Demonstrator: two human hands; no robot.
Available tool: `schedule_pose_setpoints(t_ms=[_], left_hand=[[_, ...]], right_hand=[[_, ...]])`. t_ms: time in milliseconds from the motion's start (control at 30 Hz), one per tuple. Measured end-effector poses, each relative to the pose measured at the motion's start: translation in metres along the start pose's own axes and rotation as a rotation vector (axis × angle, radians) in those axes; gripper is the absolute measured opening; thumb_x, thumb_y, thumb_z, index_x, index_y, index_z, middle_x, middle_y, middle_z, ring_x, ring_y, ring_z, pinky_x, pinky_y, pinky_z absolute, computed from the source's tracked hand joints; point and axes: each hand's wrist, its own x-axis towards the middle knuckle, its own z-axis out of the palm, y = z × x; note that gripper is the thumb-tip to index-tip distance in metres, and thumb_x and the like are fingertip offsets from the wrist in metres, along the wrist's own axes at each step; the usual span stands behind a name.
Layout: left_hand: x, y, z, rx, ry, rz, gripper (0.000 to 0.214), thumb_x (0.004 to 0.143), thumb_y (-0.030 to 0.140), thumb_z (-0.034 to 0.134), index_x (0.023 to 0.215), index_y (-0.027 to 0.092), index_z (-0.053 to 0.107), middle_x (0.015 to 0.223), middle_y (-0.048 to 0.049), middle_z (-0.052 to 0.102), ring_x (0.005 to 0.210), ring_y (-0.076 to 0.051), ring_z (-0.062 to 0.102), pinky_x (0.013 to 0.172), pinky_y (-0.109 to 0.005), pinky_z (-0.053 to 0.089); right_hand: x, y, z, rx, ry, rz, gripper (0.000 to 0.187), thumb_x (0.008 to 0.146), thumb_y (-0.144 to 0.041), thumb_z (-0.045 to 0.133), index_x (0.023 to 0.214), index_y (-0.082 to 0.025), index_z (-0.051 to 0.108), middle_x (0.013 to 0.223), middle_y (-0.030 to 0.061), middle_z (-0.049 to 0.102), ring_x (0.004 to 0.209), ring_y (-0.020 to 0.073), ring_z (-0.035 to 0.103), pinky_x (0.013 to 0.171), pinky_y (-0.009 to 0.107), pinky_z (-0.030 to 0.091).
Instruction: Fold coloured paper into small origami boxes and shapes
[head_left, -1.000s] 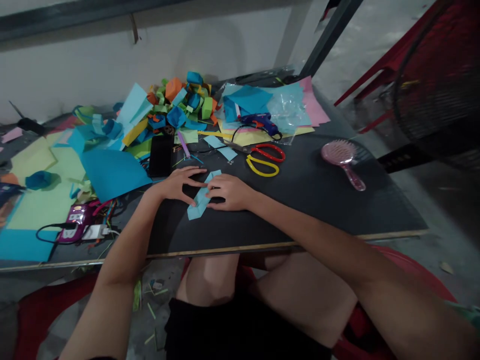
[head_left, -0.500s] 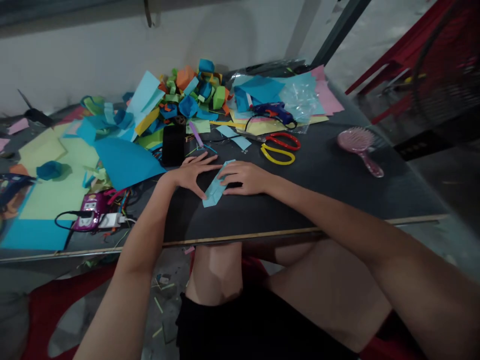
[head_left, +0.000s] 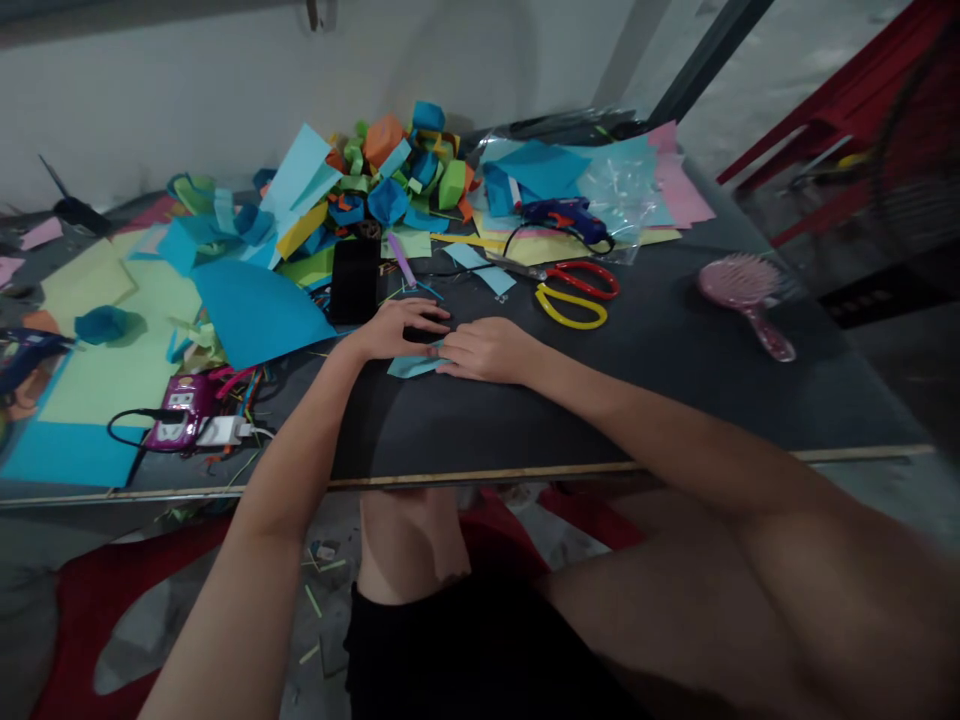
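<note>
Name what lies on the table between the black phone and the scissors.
In the head view, a purple strip and light blue paper scraps lie between the phone and the scissors.

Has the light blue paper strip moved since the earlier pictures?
Yes. The light blue paper strip no longer reaches toward the table edge; its near end lies closer to the black phone.

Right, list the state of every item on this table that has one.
light blue paper strip, flat on the table, partly under both hands
left hand, fingertips on the strip
right hand, palm down on the strip
scissors, shut, lying flat
glue gun, on its side, cord attached
hairbrush, bristles up
phone, screen dark, lying flat
</note>
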Motion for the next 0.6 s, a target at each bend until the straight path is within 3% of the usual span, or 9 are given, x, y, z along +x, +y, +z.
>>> schedule_pose_setpoints(t_ms=[100, 333, 433, 600], left_hand=[[0.000, 0.001, 0.001, 0.005, 0.057, 0.030, 0.029, 0.081, 0.028, 0.076, 0.110, 0.027, 0.077, 0.129, -0.0075, 0.069, 0.132, -0.026, 0.056, 0.114, -0.049, 0.042], [-0.003, 0.015, 0.007, 0.029, 0.190, -0.067, 0.020, 0.079, 0.031, 0.077, 0.097, 0.023, 0.079, 0.116, -0.0086, 0.074, 0.113, -0.024, 0.067, 0.102, -0.041, 0.052], [-0.004, 0.017, 0.008, 0.026, 0.212, -0.084, 0.014, 0.079, 0.030, 0.077, 0.091, 0.023, 0.080, 0.114, -0.0080, 0.074, 0.110, -0.022, 0.068, 0.100, -0.040, 0.053], [-0.003, 0.011, 0.009, -0.021, 0.242, -0.043, 0.008, 0.081, 0.028, 0.075, 0.083, 0.022, 0.079, 0.104, -0.0077, 0.076, 0.106, -0.022, 0.069, 0.098, -0.038, 0.054]], right_hand=[[0.001, -0.004, 0.000, -0.034, 0.013, 0.038, 0.043, 0.102, -0.025, 0.038, 0.078, -0.016, 0.073, 0.072, 0.0086, 0.070, 0.070, 0.0185, 0.061, 0.060, 0.032, 0.040], [-0.012, 0.016, 0.004, 0.408, 0.048, 0.175, 0.027, 0.098, -0.029, 0.052, 0.107, -0.019, 0.075, 0.106, 0.0087, 0.075, 0.099, 0.0216, 0.066, 0.083, 0.034, 0.051], [-0.015, 0.026, 0.004, 0.548, 0.035, 0.222, 0.026, 0.097, -0.032, 0.055, 0.108, -0.022, 0.076, 0.104, 0.0066, 0.077, 0.100, 0.0217, 0.067, 0.087, 0.036, 0.051], [-0.009, 0.029, 0.003, 0.564, 0.030, 0.312, 0.025, 0.097, -0.033, 0.055, 0.101, -0.023, 0.078, 0.097, 0.0065, 0.077, 0.093, 0.0223, 0.066, 0.084, 0.037, 0.050]])
